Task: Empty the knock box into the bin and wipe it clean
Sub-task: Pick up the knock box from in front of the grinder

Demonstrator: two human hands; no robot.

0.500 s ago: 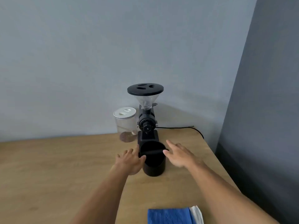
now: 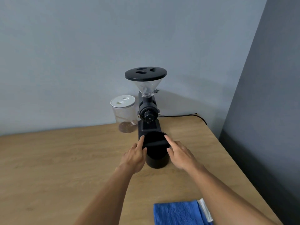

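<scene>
A black round knock box [image 2: 156, 157] with a bar across its mouth stands upright on the wooden table [image 2: 65, 159], just in front of a coffee grinder. My left hand [image 2: 134, 155] is against its left side, fingers apart, index fingertip on the rim. My right hand [image 2: 178, 153] is at its right side, fingers spread, index fingertip at the rim. Neither hand has closed around the box. A folded blue cloth [image 2: 178, 212] lies at the table's near edge. No bin is in view.
The black coffee grinder [image 2: 148, 114] with a clear hopper stands directly behind the box. A clear jar with a white lid [image 2: 124, 113] sits to its left by the wall. A black cable [image 2: 191, 116] runs to the table's right edge, near a dark wall.
Both hands have moved in closer to the knock box, and their index fingers now reach its rim on either side. The box has not moved.
</scene>
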